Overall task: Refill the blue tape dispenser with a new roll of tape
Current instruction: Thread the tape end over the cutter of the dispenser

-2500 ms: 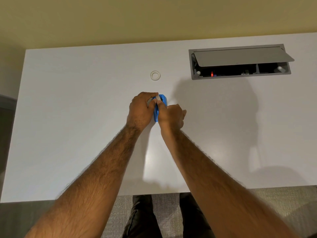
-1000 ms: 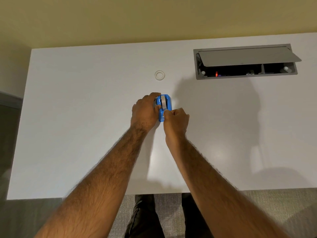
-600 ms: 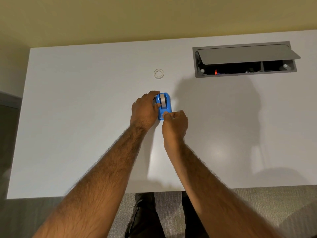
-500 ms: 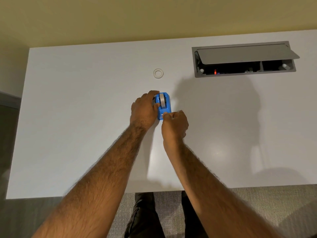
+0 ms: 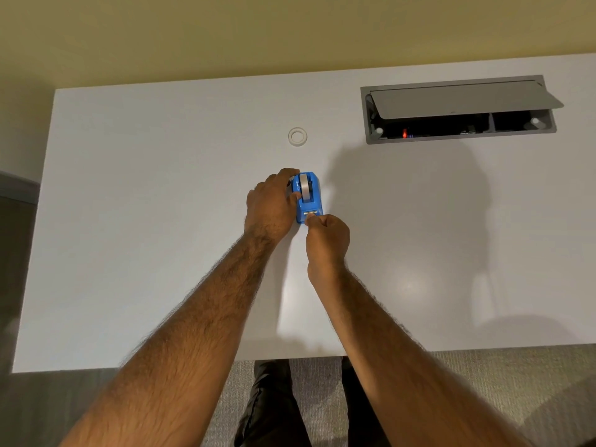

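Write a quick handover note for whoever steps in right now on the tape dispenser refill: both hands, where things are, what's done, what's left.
Left hand: gripping the side of the blue tape dispenser, steadying it on the white desk.
Right hand: fingertips pinched at the dispenser's near, cutter end, apparently on the tape end; too small to confirm.
Roll of tape: already seated upright in the dispenser.
Small white ring: lies apart, farther back on the desk, possibly the old core.
Done: roll loaded.
Left: probably seat the tape end on the cutter, then let go.

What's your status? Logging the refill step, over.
Left hand steadying blue tape dispenser, roll seated. Right hand pinching at the cutter end. Spare ring beyond, nothing blocking.
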Action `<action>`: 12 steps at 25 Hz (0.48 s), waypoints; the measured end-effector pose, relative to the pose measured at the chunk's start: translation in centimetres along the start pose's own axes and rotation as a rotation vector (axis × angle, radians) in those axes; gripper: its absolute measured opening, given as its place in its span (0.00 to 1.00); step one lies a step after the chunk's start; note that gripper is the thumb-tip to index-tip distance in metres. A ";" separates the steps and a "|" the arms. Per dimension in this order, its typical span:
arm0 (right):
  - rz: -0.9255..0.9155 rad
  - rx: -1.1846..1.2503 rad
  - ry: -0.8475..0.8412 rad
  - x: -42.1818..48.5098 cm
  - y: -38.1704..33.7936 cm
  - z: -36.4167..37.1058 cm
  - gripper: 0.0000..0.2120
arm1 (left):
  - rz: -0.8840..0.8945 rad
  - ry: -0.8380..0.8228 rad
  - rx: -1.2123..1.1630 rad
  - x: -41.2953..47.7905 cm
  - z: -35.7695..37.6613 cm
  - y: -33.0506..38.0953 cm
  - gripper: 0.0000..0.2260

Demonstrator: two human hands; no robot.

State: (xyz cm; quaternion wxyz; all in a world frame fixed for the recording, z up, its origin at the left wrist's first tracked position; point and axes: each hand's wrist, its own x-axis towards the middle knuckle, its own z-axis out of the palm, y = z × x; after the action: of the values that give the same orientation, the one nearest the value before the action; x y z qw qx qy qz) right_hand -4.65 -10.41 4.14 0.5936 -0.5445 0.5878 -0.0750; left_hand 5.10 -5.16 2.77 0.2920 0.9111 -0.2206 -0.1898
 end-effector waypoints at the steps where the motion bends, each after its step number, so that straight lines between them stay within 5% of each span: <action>1: 0.001 0.004 -0.009 0.1 0.1 0.0 0.05 | -0.002 -0.001 -0.002 0.0 0.0 0.0 0.17; 12: -0.081 0.043 -0.087 0.4 1.0 -1.0 0.07 | 0.009 0.004 -0.013 -0.2 0.0 0.0 0.17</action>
State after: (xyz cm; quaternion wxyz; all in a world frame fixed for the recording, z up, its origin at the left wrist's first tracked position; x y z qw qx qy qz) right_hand -5.85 -10.88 3.48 0.6266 -0.5578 0.5372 -0.0880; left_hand 4.95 -5.05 2.83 0.2993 0.9085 -0.2229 -0.1881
